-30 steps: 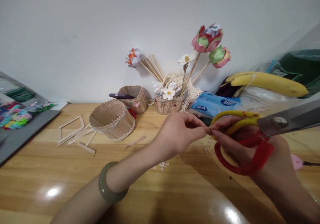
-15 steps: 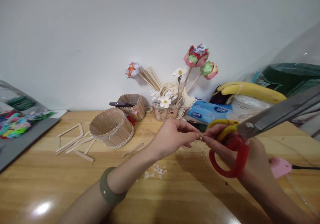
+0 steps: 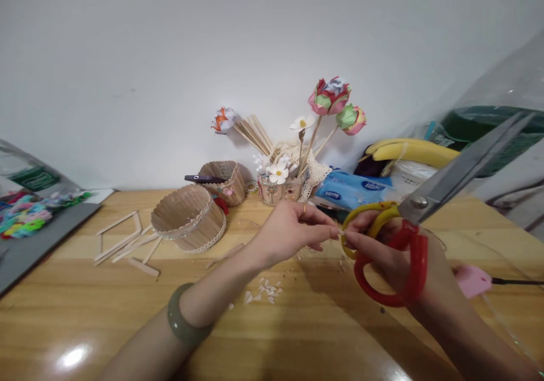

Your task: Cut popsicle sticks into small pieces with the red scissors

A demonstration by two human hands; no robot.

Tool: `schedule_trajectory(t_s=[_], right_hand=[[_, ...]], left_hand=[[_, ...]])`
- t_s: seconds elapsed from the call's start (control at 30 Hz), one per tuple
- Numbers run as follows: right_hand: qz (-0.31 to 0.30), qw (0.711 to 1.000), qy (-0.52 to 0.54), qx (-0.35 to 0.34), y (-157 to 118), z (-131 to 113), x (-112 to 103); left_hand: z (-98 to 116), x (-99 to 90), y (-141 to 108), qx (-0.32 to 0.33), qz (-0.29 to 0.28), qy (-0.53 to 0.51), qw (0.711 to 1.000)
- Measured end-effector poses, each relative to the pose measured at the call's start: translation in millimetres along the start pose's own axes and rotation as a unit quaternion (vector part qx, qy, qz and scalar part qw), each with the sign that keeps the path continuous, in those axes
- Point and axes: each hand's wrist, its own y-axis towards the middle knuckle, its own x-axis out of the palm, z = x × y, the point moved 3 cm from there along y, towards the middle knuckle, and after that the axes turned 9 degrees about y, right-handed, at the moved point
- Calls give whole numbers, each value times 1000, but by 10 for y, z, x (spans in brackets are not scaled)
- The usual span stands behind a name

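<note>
Scissors (image 3: 411,214) with one red and one yellow handle hang in my right hand (image 3: 386,245), blades pointing up and right, a little apart at the tips. The thumb and finger of that hand pinch close to the fingertips of my left hand (image 3: 304,231). Between both hands' fingertips is a tiny pale piece, too small to name. My left hand is closed in a pinch, with a green bangle on its wrist. Below the hands, several small white petal-shaped pieces (image 3: 267,291) lie on the wooden table (image 3: 238,341).
Left of my hands are a round stick basket (image 3: 189,217), a smaller basket (image 3: 229,182) with a dark phone on it, and loose wooden sticks (image 3: 123,244). Behind stand paper flowers (image 3: 329,94) in a decorated pot (image 3: 278,193). Tissues (image 3: 355,188) and bananas (image 3: 414,151) lie right.
The scissors have turned slightly in my right hand, and their blades now show a gap at the tips. Both hands stay pinched together in nearly the same place.
</note>
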Motion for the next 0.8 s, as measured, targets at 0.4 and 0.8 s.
schedule_trajectory(t_s=[0.4,0.8], right_hand=[[12,998,60,-12,-37,54,-17],[-8,1000,8,-7,-32,35,10]], left_hand=[[63,-12,-40,-11,13,2,1000],[84,-18,-52,-2,9,51,999]])
